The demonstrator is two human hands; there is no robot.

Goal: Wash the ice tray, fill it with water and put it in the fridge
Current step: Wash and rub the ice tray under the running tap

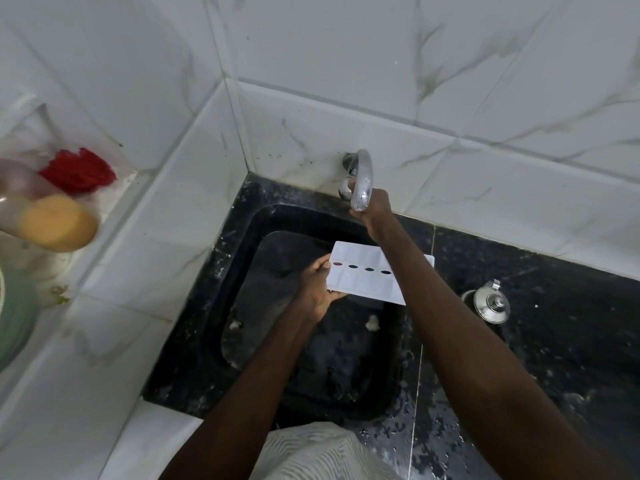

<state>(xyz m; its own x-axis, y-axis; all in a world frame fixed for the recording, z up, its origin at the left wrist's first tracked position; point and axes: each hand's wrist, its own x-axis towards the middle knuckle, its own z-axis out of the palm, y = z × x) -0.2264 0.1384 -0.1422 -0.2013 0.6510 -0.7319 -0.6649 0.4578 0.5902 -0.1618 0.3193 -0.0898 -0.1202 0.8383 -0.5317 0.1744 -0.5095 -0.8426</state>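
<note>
White ice tray [360,271] held over the black sink [207,306], roughly level, long axis running left-right and sloping slightly down toward the right end. Face toward camera shows a grid of cells and a row of four dark oval marks along its middle. Right end of the tray is hidden behind the right forearm.

Left hand [317,289] grasps the tray's left short end, thumb on top, fingers underneath; tray extends rightward from that hand. Right hand [372,209] is beyond the tray, up at the chrome faucet [362,178], fingers wrapped around the spout tip; apart from the tray.

Faucet comes out of the white marble-pattern wall tile directly behind the sink. A small steel lidded pot [491,303] sits on the black tabletop [554,323] right of the sink. Left of the sink, a white tiled ledge holds a blurred yellow sponge [57,221] and a red scrubber [78,169].
</note>
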